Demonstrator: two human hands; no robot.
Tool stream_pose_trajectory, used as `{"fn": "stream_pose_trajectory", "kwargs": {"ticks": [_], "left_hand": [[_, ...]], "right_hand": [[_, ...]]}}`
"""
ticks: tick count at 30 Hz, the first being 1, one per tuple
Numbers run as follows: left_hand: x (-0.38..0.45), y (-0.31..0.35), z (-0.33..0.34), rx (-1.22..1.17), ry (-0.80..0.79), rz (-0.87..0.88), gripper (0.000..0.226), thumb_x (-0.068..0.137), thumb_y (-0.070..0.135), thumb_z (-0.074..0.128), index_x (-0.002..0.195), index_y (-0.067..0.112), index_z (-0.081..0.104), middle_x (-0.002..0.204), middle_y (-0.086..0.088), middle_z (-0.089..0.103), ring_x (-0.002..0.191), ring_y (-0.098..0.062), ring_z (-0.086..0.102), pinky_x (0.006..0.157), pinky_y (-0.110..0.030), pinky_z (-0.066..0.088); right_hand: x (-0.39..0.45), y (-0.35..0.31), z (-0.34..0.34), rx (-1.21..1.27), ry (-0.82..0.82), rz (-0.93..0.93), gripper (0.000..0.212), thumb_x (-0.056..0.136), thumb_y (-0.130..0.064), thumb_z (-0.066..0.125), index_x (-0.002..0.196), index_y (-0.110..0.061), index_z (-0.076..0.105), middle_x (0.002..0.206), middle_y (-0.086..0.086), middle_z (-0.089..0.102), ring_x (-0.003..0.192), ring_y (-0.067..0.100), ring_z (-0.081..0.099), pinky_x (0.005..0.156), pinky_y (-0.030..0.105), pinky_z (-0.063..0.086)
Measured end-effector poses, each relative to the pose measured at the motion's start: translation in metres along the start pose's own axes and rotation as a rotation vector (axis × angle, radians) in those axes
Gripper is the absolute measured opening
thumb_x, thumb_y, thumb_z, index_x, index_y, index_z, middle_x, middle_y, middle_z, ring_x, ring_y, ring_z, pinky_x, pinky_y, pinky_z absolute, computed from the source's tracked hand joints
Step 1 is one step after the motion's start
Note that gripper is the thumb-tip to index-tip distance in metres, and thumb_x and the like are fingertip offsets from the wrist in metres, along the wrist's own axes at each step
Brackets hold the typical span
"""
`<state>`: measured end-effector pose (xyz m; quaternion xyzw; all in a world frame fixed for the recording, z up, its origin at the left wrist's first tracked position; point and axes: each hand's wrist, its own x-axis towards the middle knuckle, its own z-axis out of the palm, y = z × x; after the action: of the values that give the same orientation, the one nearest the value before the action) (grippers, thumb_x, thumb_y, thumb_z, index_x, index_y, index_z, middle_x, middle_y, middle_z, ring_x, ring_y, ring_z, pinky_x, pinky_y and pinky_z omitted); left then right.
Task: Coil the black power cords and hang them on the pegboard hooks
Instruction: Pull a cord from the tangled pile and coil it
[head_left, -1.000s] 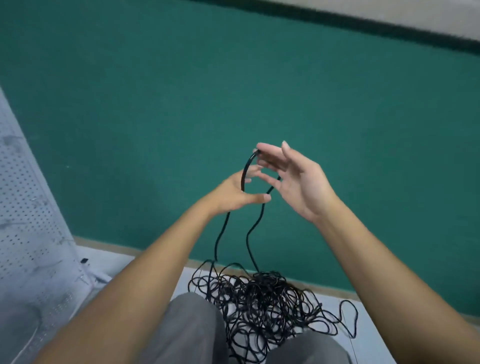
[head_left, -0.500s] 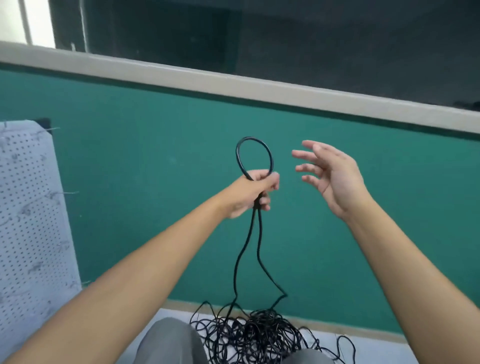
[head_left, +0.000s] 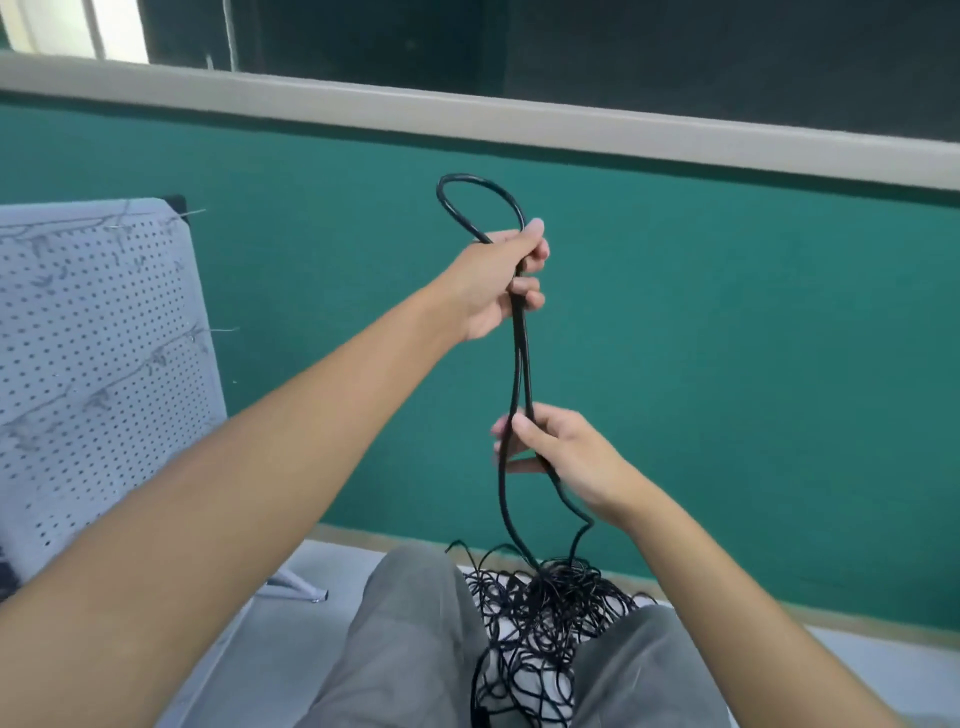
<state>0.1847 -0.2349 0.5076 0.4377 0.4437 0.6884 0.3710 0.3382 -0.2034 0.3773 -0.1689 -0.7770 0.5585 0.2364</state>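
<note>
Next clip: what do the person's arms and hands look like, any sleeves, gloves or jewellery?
Both forearms are bare as far as the frame shows, with no sleeves in view. The left hand and right hand wear no gloves, rings or watch. The nails are short and unpainted. Grey trousers cover the legs.
</note>
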Motion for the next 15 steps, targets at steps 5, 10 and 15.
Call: {"fn": "stream_pose_trajectory", "kwargs": {"ticks": [5, 10, 15], "left_hand": [[-0.006, -0.027, -0.02, 0.051, 0.022, -0.043, 0.025, 0.103, 0.033, 0.063, 0.106, 0.008, 0.063, 0.094, -0.002, 0.066, 0.067, -0.017, 0.065, 0.075, -0.032, 0.06], [-0.029, -0.067, -0.029, 0.087, -0.149, -0.18, 0.073, 0.095, 0.068, 0.047, 0.146, 0.016, 0.048, 0.136, -0.004, 0.067, 0.121, -0.023, 0.067, 0.109, -0.045, 0.049], [-0.064, -0.126, -0.01, 0.086, -0.279, -0.216, 0.091, 0.088, 0.082, 0.021, 0.143, 0.019, 0.056, 0.137, 0.0, 0.067, 0.133, -0.018, 0.059, 0.121, -0.041, 0.031]], "right_hand": [[-0.011, 0.002, 0.01, 0.054, 0.091, 0.025, 0.029, 0.111, -0.017, 0.037, 0.094, -0.005, 0.057, 0.084, 0.008, 0.059, 0.077, 0.022, 0.067, 0.086, 0.034, 0.06], [-0.004, -0.026, -0.016, 0.266, 0.251, 0.006, 0.032, 0.112, -0.022, 0.034, 0.092, -0.012, 0.056, 0.08, 0.001, 0.065, 0.066, 0.017, 0.066, 0.073, 0.03, 0.057], [0.017, -0.068, -0.046, 0.55, 0.266, 0.032, 0.029, 0.112, -0.023, 0.035, 0.092, -0.013, 0.053, 0.081, 0.003, 0.061, 0.06, 0.017, 0.061, 0.067, 0.03, 0.048]]}}
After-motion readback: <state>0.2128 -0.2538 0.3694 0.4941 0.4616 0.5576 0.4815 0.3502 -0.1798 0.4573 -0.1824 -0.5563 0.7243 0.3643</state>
